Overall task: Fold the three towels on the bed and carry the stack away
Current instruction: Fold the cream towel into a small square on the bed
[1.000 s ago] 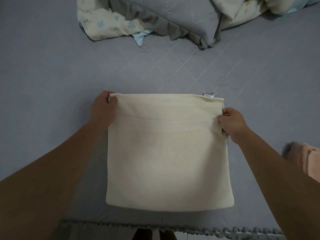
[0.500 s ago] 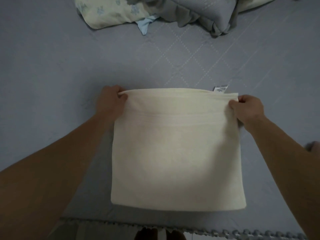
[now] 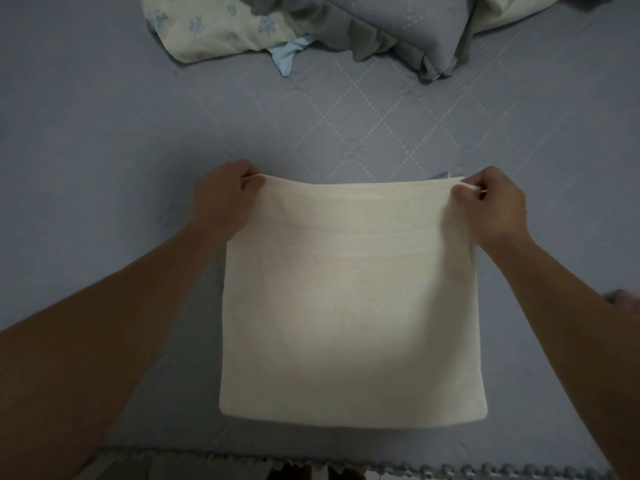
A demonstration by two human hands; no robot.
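Note:
A cream towel (image 3: 353,320), folded into a rough square, lies on the grey-blue bed (image 3: 104,168) near its front edge. My left hand (image 3: 225,199) pinches the towel's far left corner. My right hand (image 3: 491,202) pinches the far right corner, where a small label sticks out. The far edge is raised a little off the bed between the two hands. A sliver of a pinkish towel (image 3: 623,297) shows at the right edge, behind my right forearm. No third towel is in view.
A floral quilt (image 3: 214,26) and a grey ruffled pillow (image 3: 398,26) lie bunched at the far side of the bed. The bed's trimmed front edge (image 3: 450,469) runs along the bottom of the view.
Both hands have slid to the towel's far corners and lifted its far edge slightly. The view has shifted right and down, so the pinkish towel is nearly out of sight.

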